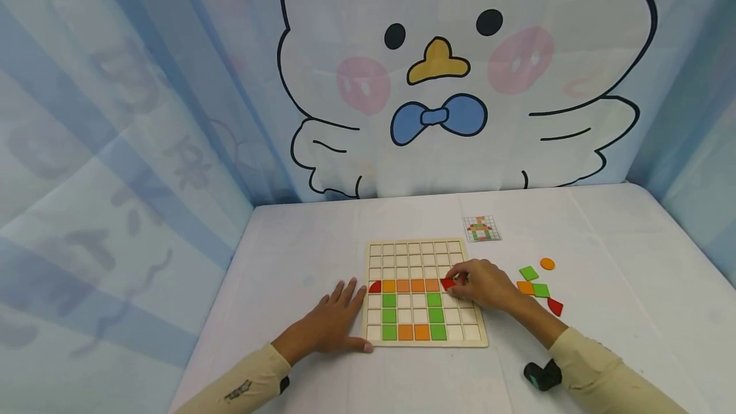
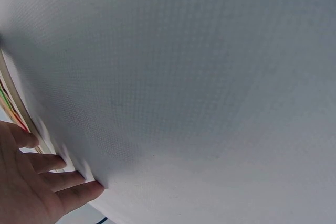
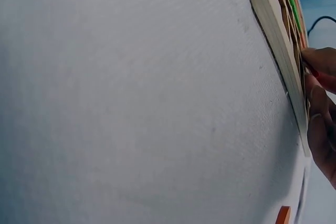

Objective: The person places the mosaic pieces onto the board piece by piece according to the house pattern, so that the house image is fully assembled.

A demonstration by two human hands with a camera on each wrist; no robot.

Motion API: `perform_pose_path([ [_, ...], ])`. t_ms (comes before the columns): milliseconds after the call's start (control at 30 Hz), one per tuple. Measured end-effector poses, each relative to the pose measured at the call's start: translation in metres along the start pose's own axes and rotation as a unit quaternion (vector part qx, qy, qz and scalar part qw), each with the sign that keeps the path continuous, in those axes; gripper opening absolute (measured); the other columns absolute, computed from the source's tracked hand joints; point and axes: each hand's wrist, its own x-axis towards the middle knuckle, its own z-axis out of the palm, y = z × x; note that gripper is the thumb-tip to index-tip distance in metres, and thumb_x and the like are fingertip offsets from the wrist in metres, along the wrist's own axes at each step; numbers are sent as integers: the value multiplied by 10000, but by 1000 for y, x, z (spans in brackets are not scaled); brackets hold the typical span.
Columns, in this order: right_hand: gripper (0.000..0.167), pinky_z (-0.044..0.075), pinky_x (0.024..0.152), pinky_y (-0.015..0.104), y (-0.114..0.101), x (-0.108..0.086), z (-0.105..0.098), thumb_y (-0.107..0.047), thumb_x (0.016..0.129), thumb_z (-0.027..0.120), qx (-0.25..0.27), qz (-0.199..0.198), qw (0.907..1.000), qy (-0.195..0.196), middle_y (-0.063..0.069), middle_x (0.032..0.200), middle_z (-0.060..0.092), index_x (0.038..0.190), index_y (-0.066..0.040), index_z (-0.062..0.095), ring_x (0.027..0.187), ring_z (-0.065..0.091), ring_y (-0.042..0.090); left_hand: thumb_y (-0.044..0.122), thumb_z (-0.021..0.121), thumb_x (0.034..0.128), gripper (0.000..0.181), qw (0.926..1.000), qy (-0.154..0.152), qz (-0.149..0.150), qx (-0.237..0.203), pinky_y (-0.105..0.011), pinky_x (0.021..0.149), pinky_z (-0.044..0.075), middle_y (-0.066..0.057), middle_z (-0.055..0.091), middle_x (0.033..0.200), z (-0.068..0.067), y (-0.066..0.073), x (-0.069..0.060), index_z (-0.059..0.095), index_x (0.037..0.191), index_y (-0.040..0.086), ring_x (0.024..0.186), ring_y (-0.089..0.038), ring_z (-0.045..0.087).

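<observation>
One wooden grid board [image 1: 400,260] is lying on the white table [image 1: 299,248]. One left hand [image 1: 336,321] is resting along the board's left edge, its fingers spreading apart and its thumb pointing toward the near left corner. One right hand [image 1: 483,283] is reaching over the board's right side, thumb and fingers pinching one red piece [image 1: 447,283] at the right end of a row; whether that piece is touching its cell, I cannot tell.

Within the board, one red quarter-round piece [image 1: 375,287] is sitting at the row's left end, and four orange squares [image 1: 403,285] are filling the cells between. Six green squares [image 1: 389,316] are standing below in two columns of three, with two orange tiles [image 1: 414,332] lying between their bottom ends.

Right of the board, five loose pieces are lying: one orange disc [image 1: 547,264], two green tiles [image 1: 529,273], one orange tile [image 1: 524,287] and one red tile [image 1: 554,306]. One pattern card [image 1: 482,228] is lying beyond the board's far right corner. Behind the board, one curtain [image 1: 368,165] is hanging, showing one blue bow tie [image 1: 439,117].
</observation>
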Motion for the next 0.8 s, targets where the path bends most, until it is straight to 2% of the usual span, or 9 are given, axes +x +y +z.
perform_pose_path([
  [367,167,373,563,243,-1,1,2,-196,856,794,-28,-170,9998,66,-80,720,586,1012,-141,767,648,506,96,809,606,774,1155,10000,-19,66,-15,-602,1160,315,-154,137,1686,-2,-1,-1,190,1618,139,1539,-418,159],
  [800,134,393,565,245,0,5,1,-213,865,790,103,-174,9998,26,-83,721,614,982,-150,769,645,519,96,811,610,767,1159,10000,-56,27,-73,-604,1161,311,-152,146,1685,-6,1,-3,201,1615,136,1540,-411,161],
])
